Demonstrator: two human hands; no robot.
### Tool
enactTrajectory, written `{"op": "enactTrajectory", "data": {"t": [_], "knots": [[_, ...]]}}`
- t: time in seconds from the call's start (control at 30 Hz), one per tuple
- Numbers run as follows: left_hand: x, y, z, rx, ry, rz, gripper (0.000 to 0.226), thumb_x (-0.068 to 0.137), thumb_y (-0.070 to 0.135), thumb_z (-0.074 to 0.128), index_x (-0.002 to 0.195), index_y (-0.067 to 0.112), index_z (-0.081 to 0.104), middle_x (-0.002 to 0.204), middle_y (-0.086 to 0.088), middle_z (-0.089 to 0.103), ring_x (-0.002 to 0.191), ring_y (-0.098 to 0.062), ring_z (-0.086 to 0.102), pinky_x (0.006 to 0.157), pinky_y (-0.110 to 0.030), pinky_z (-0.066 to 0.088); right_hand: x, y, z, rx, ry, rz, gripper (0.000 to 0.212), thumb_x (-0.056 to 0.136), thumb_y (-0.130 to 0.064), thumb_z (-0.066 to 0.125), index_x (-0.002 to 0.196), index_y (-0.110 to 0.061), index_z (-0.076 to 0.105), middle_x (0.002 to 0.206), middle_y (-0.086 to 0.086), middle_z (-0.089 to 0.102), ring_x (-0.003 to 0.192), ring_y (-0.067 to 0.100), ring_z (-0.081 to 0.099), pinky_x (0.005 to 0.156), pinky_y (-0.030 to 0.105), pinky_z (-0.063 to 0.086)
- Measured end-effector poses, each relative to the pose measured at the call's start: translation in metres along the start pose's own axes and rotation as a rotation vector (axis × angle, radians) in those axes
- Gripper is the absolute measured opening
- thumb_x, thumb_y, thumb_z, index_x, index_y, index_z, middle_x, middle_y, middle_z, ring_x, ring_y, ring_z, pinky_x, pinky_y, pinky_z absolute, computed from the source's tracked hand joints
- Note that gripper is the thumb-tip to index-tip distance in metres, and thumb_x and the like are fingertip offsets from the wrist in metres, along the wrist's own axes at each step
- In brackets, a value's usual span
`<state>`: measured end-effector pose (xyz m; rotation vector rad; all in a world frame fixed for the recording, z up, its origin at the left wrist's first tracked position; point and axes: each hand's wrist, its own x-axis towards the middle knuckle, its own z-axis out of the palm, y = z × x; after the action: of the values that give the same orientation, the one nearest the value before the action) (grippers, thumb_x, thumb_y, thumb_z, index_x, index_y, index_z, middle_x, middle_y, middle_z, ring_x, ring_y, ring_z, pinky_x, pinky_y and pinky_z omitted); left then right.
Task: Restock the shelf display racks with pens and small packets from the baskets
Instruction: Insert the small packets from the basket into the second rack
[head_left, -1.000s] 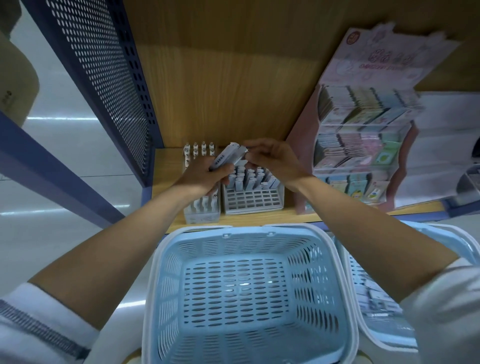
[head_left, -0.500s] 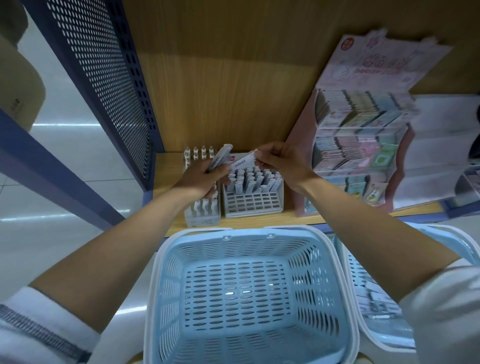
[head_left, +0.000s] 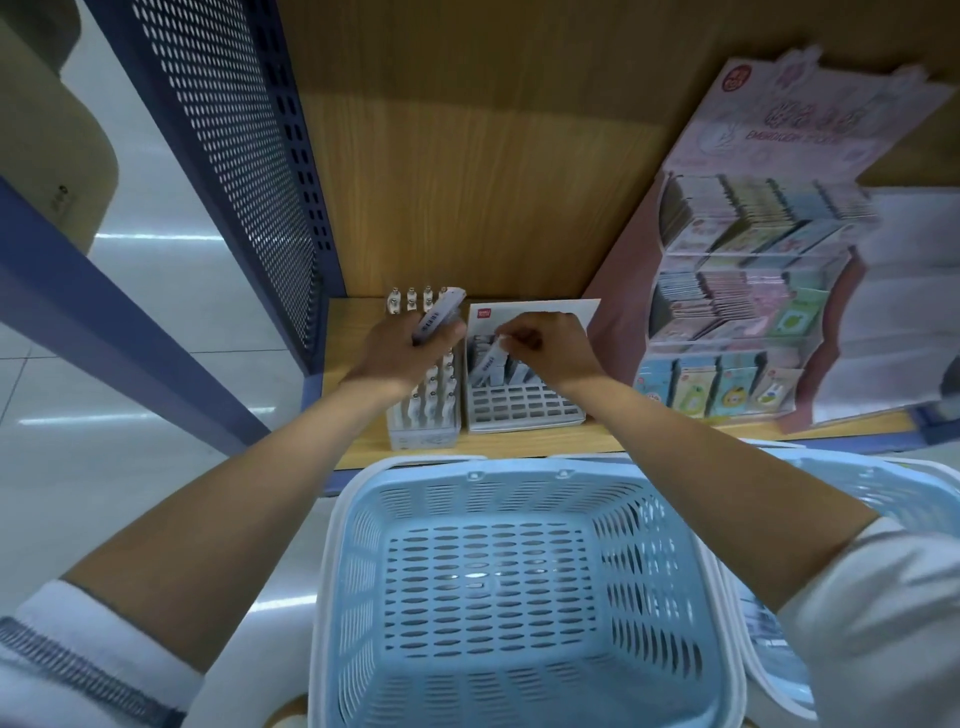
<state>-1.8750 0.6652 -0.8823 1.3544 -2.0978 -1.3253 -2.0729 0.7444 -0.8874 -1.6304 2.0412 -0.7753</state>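
The right grip (head_left: 545, 349) pinches one pen (head_left: 491, 359), tilted, its lower end at the grey rack (head_left: 524, 408) on the shelf (head_left: 519, 442). The left grip (head_left: 410, 347) is closed round spare pens (head_left: 435, 318). Slanted like this, the pen may miss its slot and jam against neighbours.

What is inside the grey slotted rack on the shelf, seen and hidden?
Upright white packets stand in the middle rows of the grey rack; its front slots show empty. The right hand covers the rear rows, so their contents are hidden.
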Motion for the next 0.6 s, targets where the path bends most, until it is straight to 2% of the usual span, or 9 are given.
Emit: {"op": "enactTrajectory", "data": {"t": [0.03,0.13,0.27,0.37,0.5,0.6], "knots": [[0.001,-0.003,0.000,-0.006,0.004,0.006,0.053,0.090,0.060,0.053,0.076,0.008,0.051,0.061,-0.002,0.047,0.058,-0.019,0.047,0.056,-0.032,0.034,0.000,0.001,0.002,-0.035,-0.015,-0.004,0.015,0.089,-0.014,0.065,0.102,-0.012,0.073,0.098,0.004,0.073,0.086,0.013,0.067,0.081,0.015,0.049],[0.001,-0.008,0.000,-0.006,0.016,0.004,0.062,0.090,0.063,0.048,0.080,0.002,0.054,0.063,-0.004,0.051,0.062,-0.020,0.051,0.060,-0.033,0.036,-0.001,0.002,0.009,-0.109,-0.066,-0.062,0.014,0.088,-0.014,0.065,0.100,-0.012,0.073,0.101,0.004,0.072,0.083,0.009,0.061,0.080,0.018,0.046],[0.002,-0.009,0.000,0.007,0.017,0.030,0.068,0.091,0.064,0.047,0.084,-0.003,0.056,0.066,-0.008,0.054,0.062,-0.021,0.053,0.061,-0.034,0.037,-0.001,0.001,0.011,-0.122,-0.059,-0.136,0.015,0.087,-0.011,0.064,0.100,-0.014,0.070,0.091,0.002,0.070,0.074,0.008,0.057,0.075,0.022,0.049],[0.003,-0.008,0.001,0.016,0.018,0.046,0.065,0.092,0.061,0.047,0.083,-0.003,0.055,0.064,-0.008,0.052,0.060,-0.021,0.050,0.060,-0.033,0.036,-0.003,0.002,0.003,-0.068,-0.022,-0.124,0.022,0.087,-0.006,0.061,0.105,-0.016,0.069,0.084,0.002,0.066,0.069,0.012,0.058,0.070,0.019,0.045],[0.004,-0.005,0.003,0.014,-0.008,0.054,0.066,0.092,0.061,0.047,0.093,-0.004,0.059,0.067,-0.010,0.052,0.063,-0.023,0.052,0.060,-0.035,0.037,-0.006,0.011,-0.009,-0.022,-0.102,-0.058,0.013,0.087,-0.014,0.068,0.098,-0.013,0.072,0.093,0.000,0.069,0.080,0.011,0.063,0.074,0.016,0.048],[0.003,-0.002,0.004,0.006,-0.014,0.048,0.065,0.092,0.061,0.047,0.094,-0.003,0.060,0.066,-0.009,0.051,0.061,-0.022,0.051,0.060,-0.036,0.036,-0.007,0.016,-0.010,0.010,-0.165,0.019,0.023,0.081,-0.015,0.074,0.104,-0.013,0.072,0.093,0.000,0.070,0.081,0.010,0.065,0.078,0.013,0.051]]}}
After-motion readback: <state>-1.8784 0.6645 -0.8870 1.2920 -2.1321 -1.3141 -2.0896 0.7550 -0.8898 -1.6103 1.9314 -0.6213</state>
